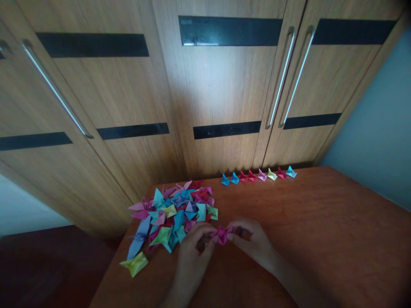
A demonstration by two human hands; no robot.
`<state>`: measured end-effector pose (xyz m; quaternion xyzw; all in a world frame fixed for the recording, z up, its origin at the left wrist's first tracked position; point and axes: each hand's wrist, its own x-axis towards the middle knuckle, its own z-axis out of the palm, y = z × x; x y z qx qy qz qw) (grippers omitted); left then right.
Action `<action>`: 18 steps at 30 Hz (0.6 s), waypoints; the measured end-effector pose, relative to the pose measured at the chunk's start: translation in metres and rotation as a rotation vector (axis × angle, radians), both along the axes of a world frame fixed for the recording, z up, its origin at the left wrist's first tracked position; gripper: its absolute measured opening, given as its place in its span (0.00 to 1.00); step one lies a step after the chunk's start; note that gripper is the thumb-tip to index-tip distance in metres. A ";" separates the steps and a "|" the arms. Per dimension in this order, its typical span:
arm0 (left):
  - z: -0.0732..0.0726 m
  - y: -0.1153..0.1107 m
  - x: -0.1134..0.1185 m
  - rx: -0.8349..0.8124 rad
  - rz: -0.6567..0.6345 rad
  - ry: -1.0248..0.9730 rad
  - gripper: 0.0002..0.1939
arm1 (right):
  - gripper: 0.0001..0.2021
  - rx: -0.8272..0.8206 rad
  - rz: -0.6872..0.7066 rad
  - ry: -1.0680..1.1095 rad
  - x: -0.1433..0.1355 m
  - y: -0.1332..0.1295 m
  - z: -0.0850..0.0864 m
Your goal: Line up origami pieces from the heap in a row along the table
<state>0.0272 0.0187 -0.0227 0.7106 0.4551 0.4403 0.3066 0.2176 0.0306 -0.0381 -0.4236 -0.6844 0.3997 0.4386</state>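
Observation:
A small magenta folded-paper boat [221,235] is held just above the wooden table, between my two hands. My left hand [198,244] pinches its left tip between thumb and fingers. On the other side, my right hand [251,238] pinches the right tip the same way. Close by on the left lies a heap of folded paper pieces [179,219] in blue, green, pink, red, yellow and purple. Some of its pieces touch or sit right behind my left hand.
Along the table's back edge stands a row of small folded paper boats [252,176] in several colours. A yellow paper piece [135,264] lies at the table's front left. Behind the brown table [321,231] rises a wooden wardrobe [221,85] with long metal handles.

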 end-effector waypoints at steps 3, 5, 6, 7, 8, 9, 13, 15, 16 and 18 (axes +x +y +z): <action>0.003 0.000 -0.001 -0.003 0.005 0.009 0.07 | 0.10 -0.001 0.009 -0.027 0.001 -0.001 0.001; 0.003 -0.001 -0.001 -0.016 0.007 0.008 0.07 | 0.10 -0.007 0.001 -0.031 0.002 0.000 0.001; 0.003 -0.001 0.000 -0.024 0.008 0.008 0.08 | 0.10 -0.016 -0.002 -0.029 0.002 0.000 0.000; 0.003 -0.001 0.000 -0.030 0.010 0.009 0.08 | 0.10 -0.026 -0.003 -0.026 0.003 0.001 0.000; 0.002 -0.001 0.000 -0.034 0.014 0.009 0.08 | 0.10 -0.037 -0.002 -0.023 0.003 0.001 -0.001; 0.000 -0.001 0.000 -0.037 0.021 0.008 0.08 | 0.11 -0.050 0.002 -0.021 0.004 0.002 -0.001; -0.006 -0.001 0.000 -0.068 0.062 -0.036 0.08 | 0.11 -0.088 -0.019 -0.002 0.014 0.007 -0.002; -0.008 -0.002 0.000 -0.094 0.080 -0.055 0.09 | 0.12 -0.065 -0.093 0.045 0.026 0.012 0.000; -0.008 -0.003 0.000 -0.102 0.076 -0.059 0.09 | 0.13 -0.044 -0.155 0.076 0.033 0.015 0.002; -0.007 -0.005 0.001 -0.102 0.042 -0.057 0.09 | 0.14 0.004 -0.328 0.142 0.054 0.021 0.004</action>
